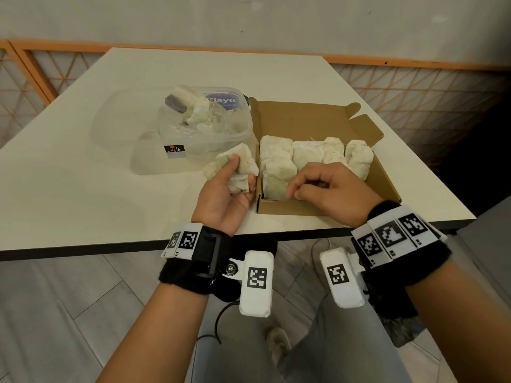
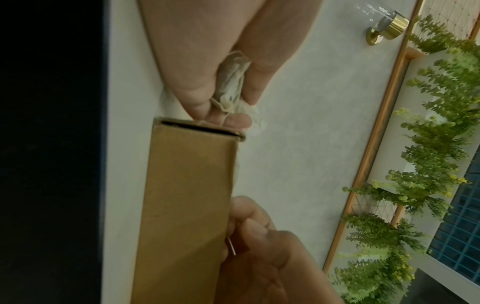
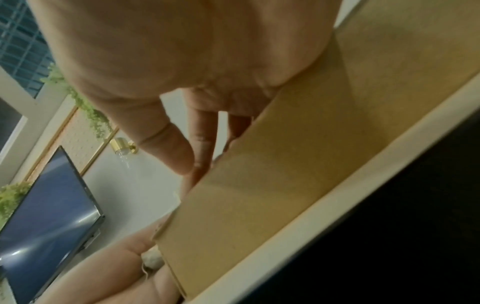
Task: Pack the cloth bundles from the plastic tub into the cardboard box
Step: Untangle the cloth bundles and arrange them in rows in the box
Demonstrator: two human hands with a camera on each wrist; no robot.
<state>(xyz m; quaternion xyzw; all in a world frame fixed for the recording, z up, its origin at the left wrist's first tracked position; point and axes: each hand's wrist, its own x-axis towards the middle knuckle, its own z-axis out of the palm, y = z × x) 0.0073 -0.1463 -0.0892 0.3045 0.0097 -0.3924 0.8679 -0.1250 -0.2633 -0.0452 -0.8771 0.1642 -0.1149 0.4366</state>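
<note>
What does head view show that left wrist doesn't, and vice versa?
Head only: the clear plastic tub with pale cloth bundles left inside, the rows of bundles packed in the box, and the box's raised lid flap.

Left wrist only: the brass wall lamp and green hanging foliage.

Both: the brown cardboard box, the left hand gripping cloth bundles beside it, the right hand over the box with fingers curled, and the white table.
</note>
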